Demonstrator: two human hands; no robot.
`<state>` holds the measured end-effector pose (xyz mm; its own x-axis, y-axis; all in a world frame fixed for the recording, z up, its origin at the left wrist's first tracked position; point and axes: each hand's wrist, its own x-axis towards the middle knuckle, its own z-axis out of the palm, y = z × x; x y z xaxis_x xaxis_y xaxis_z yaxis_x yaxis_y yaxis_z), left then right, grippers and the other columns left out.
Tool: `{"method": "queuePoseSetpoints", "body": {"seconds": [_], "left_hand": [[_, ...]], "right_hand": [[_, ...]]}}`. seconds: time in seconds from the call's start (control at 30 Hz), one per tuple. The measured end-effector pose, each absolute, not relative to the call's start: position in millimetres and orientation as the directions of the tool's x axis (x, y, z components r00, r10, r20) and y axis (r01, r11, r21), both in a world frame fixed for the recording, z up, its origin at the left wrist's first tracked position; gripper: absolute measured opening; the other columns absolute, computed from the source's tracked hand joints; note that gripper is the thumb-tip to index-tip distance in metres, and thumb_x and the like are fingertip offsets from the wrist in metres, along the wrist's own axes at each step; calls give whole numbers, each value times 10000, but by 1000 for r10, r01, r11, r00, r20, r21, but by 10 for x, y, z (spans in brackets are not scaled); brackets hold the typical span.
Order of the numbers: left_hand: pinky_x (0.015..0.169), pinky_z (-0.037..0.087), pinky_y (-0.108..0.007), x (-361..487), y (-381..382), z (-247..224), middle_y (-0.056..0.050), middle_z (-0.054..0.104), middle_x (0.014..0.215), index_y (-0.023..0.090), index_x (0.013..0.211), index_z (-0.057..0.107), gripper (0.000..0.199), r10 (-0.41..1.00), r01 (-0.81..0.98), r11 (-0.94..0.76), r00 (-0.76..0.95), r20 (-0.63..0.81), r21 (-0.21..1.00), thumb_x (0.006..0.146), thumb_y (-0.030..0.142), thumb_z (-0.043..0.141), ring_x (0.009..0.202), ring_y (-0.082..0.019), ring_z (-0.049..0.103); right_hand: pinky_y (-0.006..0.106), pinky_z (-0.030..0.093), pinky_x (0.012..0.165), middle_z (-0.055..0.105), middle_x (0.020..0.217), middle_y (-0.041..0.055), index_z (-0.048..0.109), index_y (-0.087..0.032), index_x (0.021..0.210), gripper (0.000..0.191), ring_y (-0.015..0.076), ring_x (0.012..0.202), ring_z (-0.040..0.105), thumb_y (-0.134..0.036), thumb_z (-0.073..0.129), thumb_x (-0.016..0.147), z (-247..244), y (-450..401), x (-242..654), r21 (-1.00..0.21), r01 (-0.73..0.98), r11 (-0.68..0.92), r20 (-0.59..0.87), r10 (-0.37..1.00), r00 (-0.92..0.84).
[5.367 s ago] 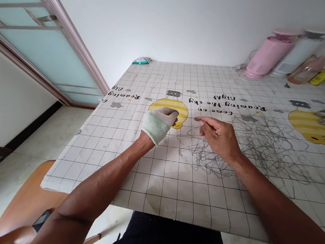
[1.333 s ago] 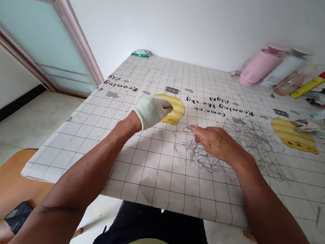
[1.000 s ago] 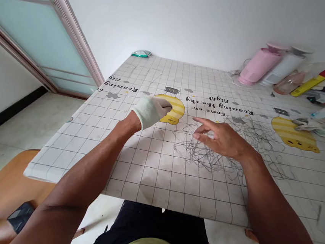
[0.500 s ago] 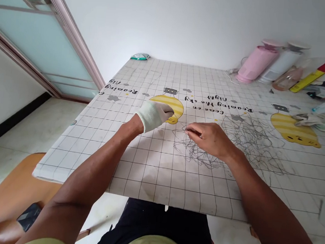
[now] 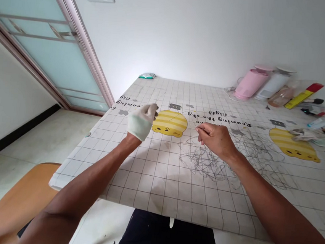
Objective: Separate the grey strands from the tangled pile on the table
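My left hand [image 5: 142, 121], in a pale knitted glove, is raised over the tablecloth left of a printed yellow bear. Its fingers are closed in a pinch. A fine dark strand [image 5: 177, 116] curves across the bear between my hands; its ends are hard to make out. My right hand [image 5: 215, 138], bare, pinches thumb against fingertips around a thin strand at the near edge of the printed words. Below and to the right of that hand spreads a loose tangle of thin dark strands [image 5: 208, 164], partly covered by the hand and forearm.
A checked tablecloth [image 5: 145, 178] covers the table. At the back right stand a pink cylinder [image 5: 251, 83], a white one [image 5: 273, 84], bottles and a yellow-red box [image 5: 304, 96]. A crumpled glove [image 5: 307, 135] lies right. A green-white packet [image 5: 147, 75] sits at the back left corner.
My left hand has moved left, away from the bear print, and tilted upward. My hands are farther apart, with a strand showing between them. The view has tilted upward.
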<state>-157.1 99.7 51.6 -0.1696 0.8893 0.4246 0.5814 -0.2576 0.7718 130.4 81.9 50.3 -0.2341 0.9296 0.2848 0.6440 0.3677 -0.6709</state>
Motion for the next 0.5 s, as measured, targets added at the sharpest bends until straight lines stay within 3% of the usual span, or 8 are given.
{"method": "queuePoseSetpoints", "body": {"seconds": [0.1, 0.2, 0.33, 0.5], "left_hand": [[698, 551, -273, -1482, 810, 240, -30, 761, 824, 215, 1008, 775, 344, 866, 604, -424, 52, 498, 675, 1038, 339, 456, 732, -154, 689], [738, 535, -276, -1279, 648, 18, -39, 729, 783, 228, 824, 764, 318, 807, 626, -584, 382, 449, 517, 1013, 341, 535, 782, -171, 679], [713, 507, -275, -1068, 547, -97, -35, 736, 814, 232, 899, 789, 326, 808, 662, -583, 535, 248, 471, 1045, 337, 517, 777, -175, 673], [748, 497, -309, -1027, 545, -90, -53, 762, 866, 213, 959, 798, 393, 742, 647, -648, 655, 142, 401, 1090, 367, 460, 830, -198, 694]], "right_hand": [[261, 511, 505, 727, 662, 9, 698, -207, 792, 255, 153, 502, 679, -357, 642, 991, 541, 1081, 1195, -707, 637, 307, 256, 951, -175], [250, 529, 502, 742, 651, 33, 695, -188, 764, 242, 157, 490, 691, -326, 680, 962, 522, 1453, 1017, -737, 632, 239, 204, 970, -128], [232, 498, 439, 758, 654, 74, 687, -168, 741, 204, 171, 478, 702, -243, 723, 927, 426, 2035, 720, -773, 626, 99, 102, 994, -30], [231, 511, 449, 760, 673, 107, 663, -153, 739, 197, 180, 498, 715, -140, 702, 931, 302, 2719, 358, -782, 623, 16, 52, 998, 40]]}}
